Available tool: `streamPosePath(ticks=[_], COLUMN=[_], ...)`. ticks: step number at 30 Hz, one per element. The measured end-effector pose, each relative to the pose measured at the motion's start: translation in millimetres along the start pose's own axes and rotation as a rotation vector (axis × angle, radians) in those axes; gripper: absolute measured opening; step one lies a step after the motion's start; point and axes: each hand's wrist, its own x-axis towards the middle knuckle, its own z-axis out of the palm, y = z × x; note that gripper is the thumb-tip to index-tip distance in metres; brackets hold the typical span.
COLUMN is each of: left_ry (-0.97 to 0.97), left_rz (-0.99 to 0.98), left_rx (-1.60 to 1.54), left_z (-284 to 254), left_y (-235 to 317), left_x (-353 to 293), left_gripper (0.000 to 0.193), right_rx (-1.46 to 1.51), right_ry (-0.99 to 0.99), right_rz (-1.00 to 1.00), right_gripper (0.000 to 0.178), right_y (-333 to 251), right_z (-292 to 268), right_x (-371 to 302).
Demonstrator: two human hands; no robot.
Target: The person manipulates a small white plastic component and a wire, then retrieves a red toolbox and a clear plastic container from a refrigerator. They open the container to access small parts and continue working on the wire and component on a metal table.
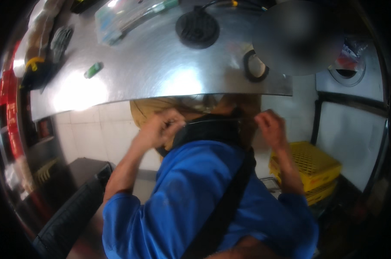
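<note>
A thin pale strand [221, 119], like a wire or thread, stretches almost level between my hands above my lap. I cannot make out its exact kind. My left hand [164, 125] is closed in a pinch on its left end. On the other end, the fingers of my right hand [269, 126] are pressed together. Both hands are slightly blurred and stay apart from the metal table [148, 69], just nearer to me than its front edge. Black cloth [208, 128] lies across my lap under the strand.
On the table lie a black round disc [197, 29] with a cable, a roll of black tape [256, 66], a small green item [93, 70] and a clear plastic package [111, 23]. A blurred grey round shape [299, 39] covers the back right. Yellow crates [307, 162] stand at right.
</note>
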Motion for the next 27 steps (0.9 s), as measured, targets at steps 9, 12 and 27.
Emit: streamPosePath(ticks=[9,12,27], left_ry=[-0.012,0.004,0.011], left_rz=[0.205,0.148,0.053], left_rx=[-0.024,-0.04,-0.064], left_z=[29.8,21.9,26.4], left_y=[16.7,15.7,8.3], left_x=[15.2,5.2,6.6], left_gripper=[0.01,0.012,0.011], right_rx=[0.273,0.266,0.301], right_ry=[-0.294,-0.309,-0.32], right_rz=[-0.213,0.0,-0.012], right_gripper=[0.03,0.017,0.017], right_y=[-119.0,-98.3,-79.6], right_z=[31.7,29.4,14.9], right_x=[23.1,16.0,18.0])
